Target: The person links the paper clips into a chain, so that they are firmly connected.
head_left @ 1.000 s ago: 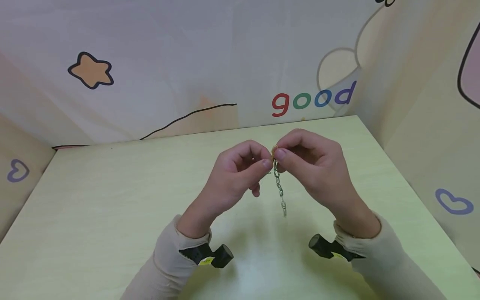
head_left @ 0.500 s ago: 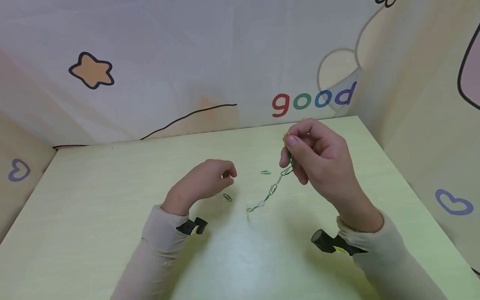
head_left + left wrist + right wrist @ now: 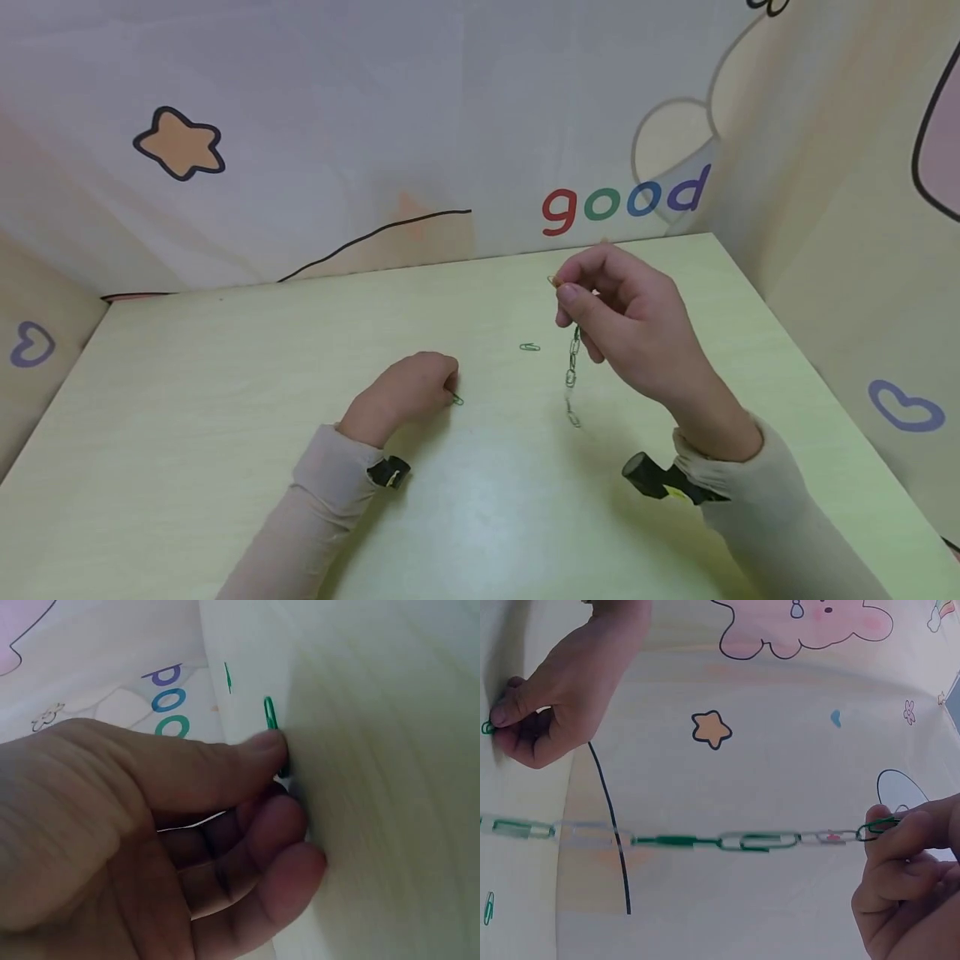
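At the middle of the table, my left hand [image 3: 405, 388] is down at the tabletop and pinches a green paper clip [image 3: 270, 712] between thumb and fingers. One end of that clip sticks out past the thumb. My right hand [image 3: 633, 325], raised above the table at the right, holds the top of a paper clip chain [image 3: 757, 841]. Green and pale clips alternate along the chain, which hangs below the fingers. An orange-yellow clip [image 3: 552, 281] pokes out at the right fingertips; the curled fingers hide part of it.
Another green paper clip [image 3: 530, 347] lies loose on the pale table [image 3: 225, 417] between the two hands. Behind the table hangs a printed cloth backdrop [image 3: 337, 125], with more cloth at both sides. A small black camera [image 3: 648, 475] is strapped to each wrist.
My left hand has left the chain, moved left and down to the table, and taken hold of a loose green clip. The chain swung left, then back under my right hand, which still holds it.
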Tool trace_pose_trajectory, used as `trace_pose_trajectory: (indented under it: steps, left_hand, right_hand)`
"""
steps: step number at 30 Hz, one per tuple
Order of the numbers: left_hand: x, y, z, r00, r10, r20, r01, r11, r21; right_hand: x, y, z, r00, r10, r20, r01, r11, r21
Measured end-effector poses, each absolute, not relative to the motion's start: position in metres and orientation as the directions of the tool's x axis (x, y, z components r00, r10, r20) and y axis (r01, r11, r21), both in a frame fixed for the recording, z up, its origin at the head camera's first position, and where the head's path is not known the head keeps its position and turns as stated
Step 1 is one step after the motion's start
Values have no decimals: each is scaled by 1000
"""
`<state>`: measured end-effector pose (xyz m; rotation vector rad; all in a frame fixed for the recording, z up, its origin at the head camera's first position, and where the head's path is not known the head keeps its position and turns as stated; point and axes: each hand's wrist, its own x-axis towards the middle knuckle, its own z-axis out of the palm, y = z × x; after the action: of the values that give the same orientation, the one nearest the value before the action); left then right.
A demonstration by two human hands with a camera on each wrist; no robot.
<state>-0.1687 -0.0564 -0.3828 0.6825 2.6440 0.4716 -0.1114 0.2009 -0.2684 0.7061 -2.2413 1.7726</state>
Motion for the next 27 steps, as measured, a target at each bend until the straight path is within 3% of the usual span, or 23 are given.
trace_pose_trajectory:
  steps: [6,17,27]
  left_hand:
    - [-169,-57,-383,-810,490,-322,331,836,438]
    - [-173,-60,-390,-794,537,-286,353,790,501]
    - [-173,-68,-364,-776,625,-82,403,592,697]
  right_hand:
    - [-114,202,-271,-884,-241,401,-446,176,-878]
    - [-115,204,-273,-901,-247,355,-404,185,-896]
    - [-115,203,-269,-893,-250,374,-419,160,-894]
